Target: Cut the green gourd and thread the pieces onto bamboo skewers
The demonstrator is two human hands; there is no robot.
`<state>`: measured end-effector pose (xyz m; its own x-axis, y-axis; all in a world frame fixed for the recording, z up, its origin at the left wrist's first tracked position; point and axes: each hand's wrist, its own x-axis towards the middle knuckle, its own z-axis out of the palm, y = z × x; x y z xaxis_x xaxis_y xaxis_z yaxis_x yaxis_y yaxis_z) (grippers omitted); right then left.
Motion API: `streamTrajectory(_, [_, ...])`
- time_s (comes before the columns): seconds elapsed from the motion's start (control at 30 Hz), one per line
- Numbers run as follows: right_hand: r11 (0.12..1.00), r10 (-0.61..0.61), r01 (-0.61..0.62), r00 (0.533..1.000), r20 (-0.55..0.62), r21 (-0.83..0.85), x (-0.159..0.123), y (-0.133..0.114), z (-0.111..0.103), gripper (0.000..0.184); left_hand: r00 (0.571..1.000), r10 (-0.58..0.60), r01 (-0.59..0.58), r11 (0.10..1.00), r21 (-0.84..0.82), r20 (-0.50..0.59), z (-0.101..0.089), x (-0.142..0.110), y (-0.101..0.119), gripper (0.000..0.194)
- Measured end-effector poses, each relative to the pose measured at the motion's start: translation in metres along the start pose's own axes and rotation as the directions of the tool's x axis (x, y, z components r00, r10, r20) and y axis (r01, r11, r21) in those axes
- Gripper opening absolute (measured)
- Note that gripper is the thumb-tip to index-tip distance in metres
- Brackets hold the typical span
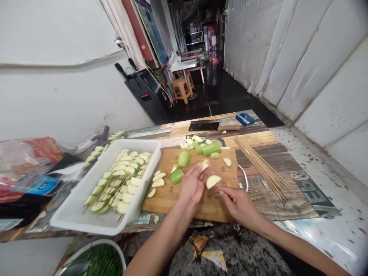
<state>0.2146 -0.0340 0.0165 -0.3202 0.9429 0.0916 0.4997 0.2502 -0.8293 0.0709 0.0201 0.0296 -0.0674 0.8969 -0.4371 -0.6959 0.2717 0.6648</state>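
Note:
Over the wooden cutting board [169, 199], my left hand [192, 184] pinches a pale zucchini slice [204, 166] in its fingertips. My right hand [238, 201] is closed on a thin skewer, mostly hidden by the fingers. A half-round zucchini slice [213, 181] sits at the skewer's far end, just right of my left fingers. Zucchini chunks [184, 158] and loose slices [158, 176] lie on the board. To the left, a white plastic tub [156, 153] holds many skewered slices [126, 191].
Bare bamboo skewers [261, 166] lie right of the board. A cleaver [204, 125] and a blue packet [245, 119] rest along the table's far edge. Plastic bags [25, 165] crowd the left side. A bowl of greens [103, 260] stands below the tub.

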Motion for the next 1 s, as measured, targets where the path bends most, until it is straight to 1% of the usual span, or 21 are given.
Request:
streamTrajectory(0.13, [1.0, -0.017, 0.016, 0.999, -0.033, -0.011, 0.0, 0.003, 0.002, 0.027, 1.0, 0.014, -0.014, 1.0, -0.006, -0.013, 0.002, -0.002, -0.002, 0.007])
streamTrajectory(0.2, [0.999, -0.025, 0.024, 0.998, -0.051, -0.027, 0.0, 0.004, 0.003, 0.026, 1.0, -0.008, 0.008, 1.0, 0.021, -0.01, 0.005, -0.006, -0.006, 0.008])
streamTrajectory(0.3, [0.997, -0.025, 0.02, 0.997, -0.076, -0.072, 0.0, 0.004, 0.002, 0.027, 0.998, -0.058, 0.056, 0.996, 0.067, 0.028, 0.011, -0.013, -0.013, 0.011])
streamTrajectory(0.37, [0.997, -0.03, 0.024, 0.996, -0.086, -0.071, -0.001, 0.006, 0.0, 0.027, 0.995, -0.071, 0.064, 0.993, 0.096, 0.064, 0.012, -0.017, -0.015, 0.015])
streamTrajectory(0.4, [0.998, -0.031, 0.025, 0.994, -0.101, -0.06, -0.001, 0.008, -0.002, 0.026, 0.995, -0.059, 0.049, 0.991, 0.125, 0.08, 0.011, -0.017, -0.015, 0.019])
streamTrajectory(0.43, [0.999, -0.028, 0.022, 0.992, -0.123, -0.047, -0.002, 0.011, -0.005, 0.026, 0.995, -0.02, 0.004, 0.986, 0.167, 0.093, 0.008, -0.017, -0.014, 0.024])
streamTrajectory(0.47, [0.999, -0.017, 0.012, 0.988, -0.156, -0.037, -0.003, 0.014, -0.009, 0.026, 0.993, 0.055, -0.078, 0.969, 0.234, 0.101, 0.005, -0.015, -0.012, 0.029])
streamTrajectory(0.5, [1.0, -0.001, -0.004, 0.98, -0.198, -0.027, -0.004, 0.018, -0.012, 0.026, 0.98, 0.165, -0.192, 0.924, 0.331, 0.108, 0.001, -0.012, -0.008, 0.034])
streamTrajectory(0.53, [1.0, 0.016, -0.022, 0.971, -0.239, -0.02, -0.005, 0.022, -0.016, 0.026, 0.948, 0.293, -0.319, 0.834, 0.45, 0.128, -0.003, -0.008, -0.005, 0.037])
streamTrajectory(0.57, [0.999, 0.033, -0.039, 0.962, -0.272, -0.015, -0.005, 0.025, -0.02, 0.026, 0.896, 0.41, -0.428, 0.688, 0.587, 0.172, -0.007, -0.002, -0.001, 0.039])
streamTrajectory(0.6, [0.998, 0.047, -0.053, 0.954, -0.295, -0.014, -0.005, 0.028, -0.024, 0.026, 0.845, 0.478, -0.488, 0.51, 0.709, 0.238, -0.011, 0.004, 0.004, 0.039])
streamTrajectory(0.63, [0.998, 0.055, -0.063, 0.951, -0.306, -0.015, -0.005, 0.031, -0.026, 0.027, 0.814, 0.485, -0.513, 0.339, 0.789, 0.321, -0.014, 0.011, 0.007, 0.036])
streamTrajectory(0.67, [0.998, 0.06, -0.067, 0.949, -0.309, -0.015, -0.005, 0.032, -0.029, 0.027, 0.796, 0.46, -0.524, 0.196, 0.829, 0.394, -0.015, 0.018, 0.011, 0.032])
streamTrajectory(0.7, [0.998, 0.061, -0.069, 0.95, -0.307, -0.014, -0.006, 0.033, -0.03, 0.027, 0.788, 0.419, -0.528, 0.083, 0.845, 0.452, -0.016, 0.024, 0.013, 0.03])
streamTrajectory(0.73, [0.998, 0.063, -0.069, 0.95, -0.307, -0.009, -0.006, 0.034, -0.031, 0.027, 0.786, 0.368, -0.532, -0.006, 0.847, 0.497, -0.015, 0.031, 0.015, 0.028])
streamTrajectory(0.8, [0.998, 0.066, -0.068, 0.948, -0.313, 0.004, -0.007, 0.035, -0.031, 0.028, 0.792, 0.275, -0.531, -0.131, 0.837, 0.545, -0.013, 0.041, 0.016, 0.025])
streamTrajectory(0.87, [0.997, 0.073, -0.074, 0.946, -0.316, 0.006, -0.008, 0.035, -0.03, 0.029, 0.8, 0.205, -0.528, -0.206, 0.824, 0.564, -0.012, 0.046, 0.015, 0.023])
streamTrajectory(0.93, [0.996, 0.079, -0.084, 0.947, -0.311, -0.001, -0.009, 0.036, -0.03, 0.029, 0.8, 0.163, -0.537, -0.238, 0.81, 0.578, -0.013, 0.048, 0.013, 0.022])
streamTrajectory(1.0, [0.996, 0.081, -0.086, 0.949, -0.304, -0.005, -0.01, 0.036, -0.03, 0.029, 0.792, 0.163, -0.544, -0.25, 0.801, 0.589, -0.015, 0.048, 0.011, 0.025])
